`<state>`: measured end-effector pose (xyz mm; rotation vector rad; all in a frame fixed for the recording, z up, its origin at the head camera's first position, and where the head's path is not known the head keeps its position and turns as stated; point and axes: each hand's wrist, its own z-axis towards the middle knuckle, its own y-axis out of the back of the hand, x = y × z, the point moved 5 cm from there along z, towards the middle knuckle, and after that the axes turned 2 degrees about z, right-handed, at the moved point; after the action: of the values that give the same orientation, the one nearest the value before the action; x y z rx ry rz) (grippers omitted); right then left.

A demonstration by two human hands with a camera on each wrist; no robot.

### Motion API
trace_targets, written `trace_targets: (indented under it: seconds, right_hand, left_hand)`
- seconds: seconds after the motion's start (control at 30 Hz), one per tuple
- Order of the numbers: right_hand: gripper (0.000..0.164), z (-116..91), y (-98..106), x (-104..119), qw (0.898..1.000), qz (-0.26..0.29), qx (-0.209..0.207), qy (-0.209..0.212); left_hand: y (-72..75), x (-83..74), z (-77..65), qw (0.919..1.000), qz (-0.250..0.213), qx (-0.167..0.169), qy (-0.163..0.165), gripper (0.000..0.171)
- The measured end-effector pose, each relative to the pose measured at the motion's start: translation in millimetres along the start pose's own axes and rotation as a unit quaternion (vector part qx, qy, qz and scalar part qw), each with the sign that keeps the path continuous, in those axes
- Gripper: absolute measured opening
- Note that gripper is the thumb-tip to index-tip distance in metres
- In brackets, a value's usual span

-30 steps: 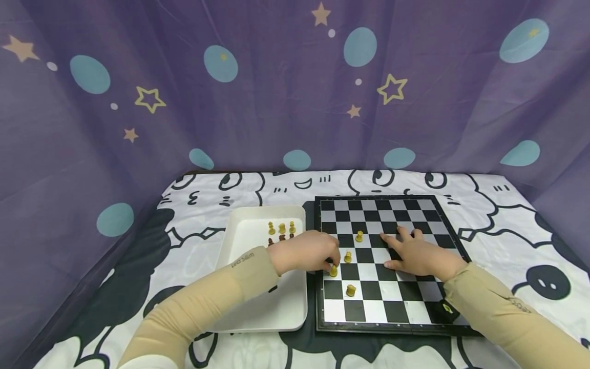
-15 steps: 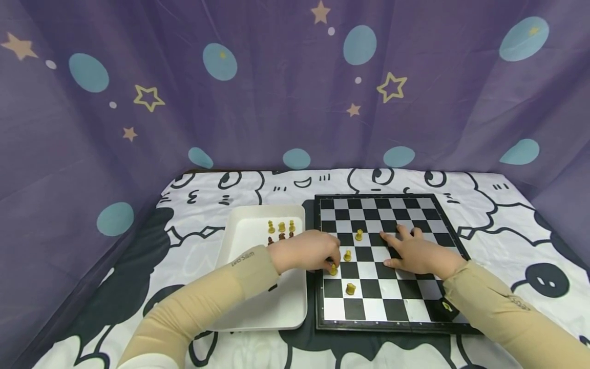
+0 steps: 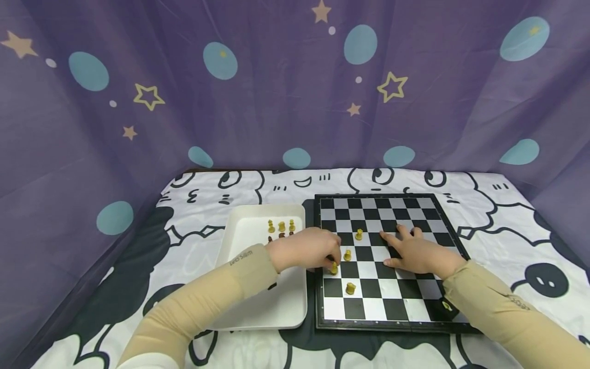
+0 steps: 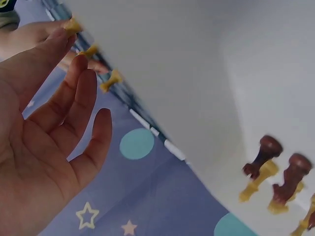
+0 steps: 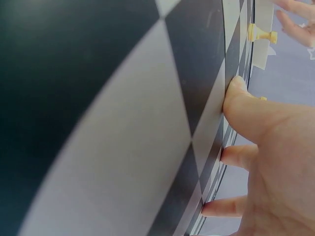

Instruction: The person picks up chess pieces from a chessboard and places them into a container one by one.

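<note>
At the left edge of the chessboard (image 3: 381,310), my left hand (image 3: 318,249) pinches a yellow chess piece (image 3: 334,268) between thumb and forefinger. The left wrist view shows the same chess piece (image 4: 74,25) at the fingertips, the other fingers loosely bent. Three more yellow pieces stand on the board: one nearer (image 3: 351,288), one just beyond the held one (image 3: 348,254), and one farther back (image 3: 359,234). My right hand (image 3: 417,252) rests on the middle right of the board with spread fingers. In the right wrist view its thumb (image 5: 238,101) touches the squares.
Left of the board stands a white tray (image 3: 258,318), partly under my left forearm. At its far end are several yellow pieces (image 3: 281,226) and dark brown pieces (image 4: 290,179). A cartoon-printed cloth (image 3: 193,236) covers the table, with a purple curtain (image 3: 295,102) behind.
</note>
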<state>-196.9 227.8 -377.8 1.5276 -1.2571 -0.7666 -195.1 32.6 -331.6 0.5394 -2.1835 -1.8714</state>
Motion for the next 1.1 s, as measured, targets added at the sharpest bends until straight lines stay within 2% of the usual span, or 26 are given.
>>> trace_targets:
  seconds: [0.13, 0.27, 0.53, 0.73, 1.1]
  right_hand:
    - [0.076, 0.5, -0.2, -1.1, 1.0, 0.001, 0.002, -0.002]
    - [0.076, 0.8, -0.2, -1.7, 1.0, 0.002, 0.001, -0.003]
    - [0.076, 0.4, -0.5, -0.5, 1.0, -0.002, -0.004, 0.0]
    - [0.076, 0.7, -1.4, 0.1, 1.0, -0.005, -0.004, 0.003]
    - [0.077, -0.5, -0.6, 1.2, 1.0, 0.003, -0.003, 0.003]
  left_hand:
    - [11.3, 2.7, -4.0, 0.9996, -0.006, -0.026, -0.003, 0.014]
    - [20.8, 8.9, -8.8, 0.999, -0.005, -0.044, 0.009, 0.013]
    - [31.1, 18.6, -20.3, 0.9971, -0.015, -0.07, 0.026, 0.012]
    - [33.2, 23.9, -28.6, 0.9965, -0.008, -0.08, 0.023, 0.01]
    - [25.9, 40.0, -43.2, 0.9948, 0.013, -0.096, 0.032, 0.009]
